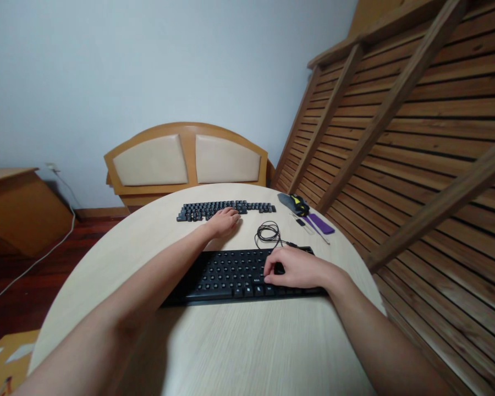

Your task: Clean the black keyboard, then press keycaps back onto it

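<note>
A black keyboard [225, 273] lies across the round table, most of its keys showing small pale stems or marks and several larger caps in its front row. My right hand [292, 268] rests on its right part, thumb and forefinger curled into a near-closed pinch low over the keys; whatever is between the tips is hidden. Behind the keyboard, loose black keycaps [202, 209] are laid out in rows. My left hand [224, 221] is at the front edge of these rows, its fingers bent together and down; their tips are too small to show what they hold.
A coiled black cable [268, 232] lies behind the keyboard. At the table's right edge are a grey and yellow-black glove-like bundle [295, 203], a purple strip [322, 224] and thin tools. A slatted wooden panel [421, 159] leans on the right; a headboard [192, 148] stands behind.
</note>
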The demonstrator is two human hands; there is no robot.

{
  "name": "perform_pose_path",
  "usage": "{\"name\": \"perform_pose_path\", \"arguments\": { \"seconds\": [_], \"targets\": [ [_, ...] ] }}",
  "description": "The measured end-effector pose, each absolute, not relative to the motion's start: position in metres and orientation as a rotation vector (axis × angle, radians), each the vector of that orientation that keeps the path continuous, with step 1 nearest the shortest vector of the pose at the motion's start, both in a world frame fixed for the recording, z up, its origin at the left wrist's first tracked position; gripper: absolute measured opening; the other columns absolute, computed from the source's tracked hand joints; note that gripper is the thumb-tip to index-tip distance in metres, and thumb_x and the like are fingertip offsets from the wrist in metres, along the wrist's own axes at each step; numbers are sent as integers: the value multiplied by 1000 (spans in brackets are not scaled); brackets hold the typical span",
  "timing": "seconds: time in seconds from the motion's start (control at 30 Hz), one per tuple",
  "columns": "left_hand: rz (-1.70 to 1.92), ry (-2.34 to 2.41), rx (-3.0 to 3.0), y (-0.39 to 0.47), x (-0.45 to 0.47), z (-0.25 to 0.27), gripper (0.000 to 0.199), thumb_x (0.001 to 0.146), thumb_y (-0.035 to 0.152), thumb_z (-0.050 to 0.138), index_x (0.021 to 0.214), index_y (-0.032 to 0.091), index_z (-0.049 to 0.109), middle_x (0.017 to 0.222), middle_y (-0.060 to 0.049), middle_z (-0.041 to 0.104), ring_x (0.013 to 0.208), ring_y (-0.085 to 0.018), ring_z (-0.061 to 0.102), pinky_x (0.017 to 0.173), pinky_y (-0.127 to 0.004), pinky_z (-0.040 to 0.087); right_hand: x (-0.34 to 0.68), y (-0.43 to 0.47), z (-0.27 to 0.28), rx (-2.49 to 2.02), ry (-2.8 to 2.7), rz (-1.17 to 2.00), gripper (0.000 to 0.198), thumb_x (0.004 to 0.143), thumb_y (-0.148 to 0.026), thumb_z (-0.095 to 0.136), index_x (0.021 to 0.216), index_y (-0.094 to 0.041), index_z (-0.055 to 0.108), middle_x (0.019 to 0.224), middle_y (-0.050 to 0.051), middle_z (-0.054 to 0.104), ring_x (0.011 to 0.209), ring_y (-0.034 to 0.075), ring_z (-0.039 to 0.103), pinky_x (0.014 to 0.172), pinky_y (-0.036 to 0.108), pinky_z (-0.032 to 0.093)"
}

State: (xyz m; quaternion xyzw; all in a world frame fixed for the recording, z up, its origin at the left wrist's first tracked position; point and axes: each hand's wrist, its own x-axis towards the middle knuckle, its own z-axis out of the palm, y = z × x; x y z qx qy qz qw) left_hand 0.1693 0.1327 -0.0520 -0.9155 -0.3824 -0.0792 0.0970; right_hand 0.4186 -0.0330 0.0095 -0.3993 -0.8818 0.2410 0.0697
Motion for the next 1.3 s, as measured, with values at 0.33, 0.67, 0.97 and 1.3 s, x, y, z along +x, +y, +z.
{"name": "perform_pose_path", "arguments": {
  "seconds": [0.33, 0.67, 0.97, 1.3],
  "targets": [
    [-327, -1126, -2790, 121, 178, -47, 28, 90, 15, 54, 114, 14, 68, 116, -13, 69, 111, -26, 62, 98, -35, 46, 419, -33, 10, -1191, -2654, 744, 14, 83, -34, 69, 85, -22, 76, 90, 4, 77, 84, 21, 68, 82, 32, 48],
    [-401, -1297, -2905, 94, 181, -39, 19, 86, 11, 59, 93, 15, 77, 94, -10, 76, 89, -23, 71, 83, -28, 50, 419, -33, 10, -1195, -2656, 719, 16, 84, -35, 68, 85, -22, 76, 90, 4, 77, 83, 20, 69, 80, 32, 48],
    [-479, -1385, -2998, 62, 157, -39, 16, 87, 22, 66, 98, 16, 76, 95, -8, 77, 85, -22, 72, 76, -25, 51, 418, -33, 10, -1205, -2664, 702, 20, 85, -39, 67, 86, -22, 77, 91, 5, 77, 84, 21, 68, 80, 33, 48],
    [-626, -1488, -2966, 48, 153, -40, 20, 84, 17, 65, 102, 17, 73, 96, -6, 77, 85, -20, 72, 77, -27, 53, 416, -33, 10, -1209, -2656, 688, 19, 86, -38, 66, 85, -22, 76, 89, 4, 77, 81, 21, 68, 80, 32, 48]
  ]
}}
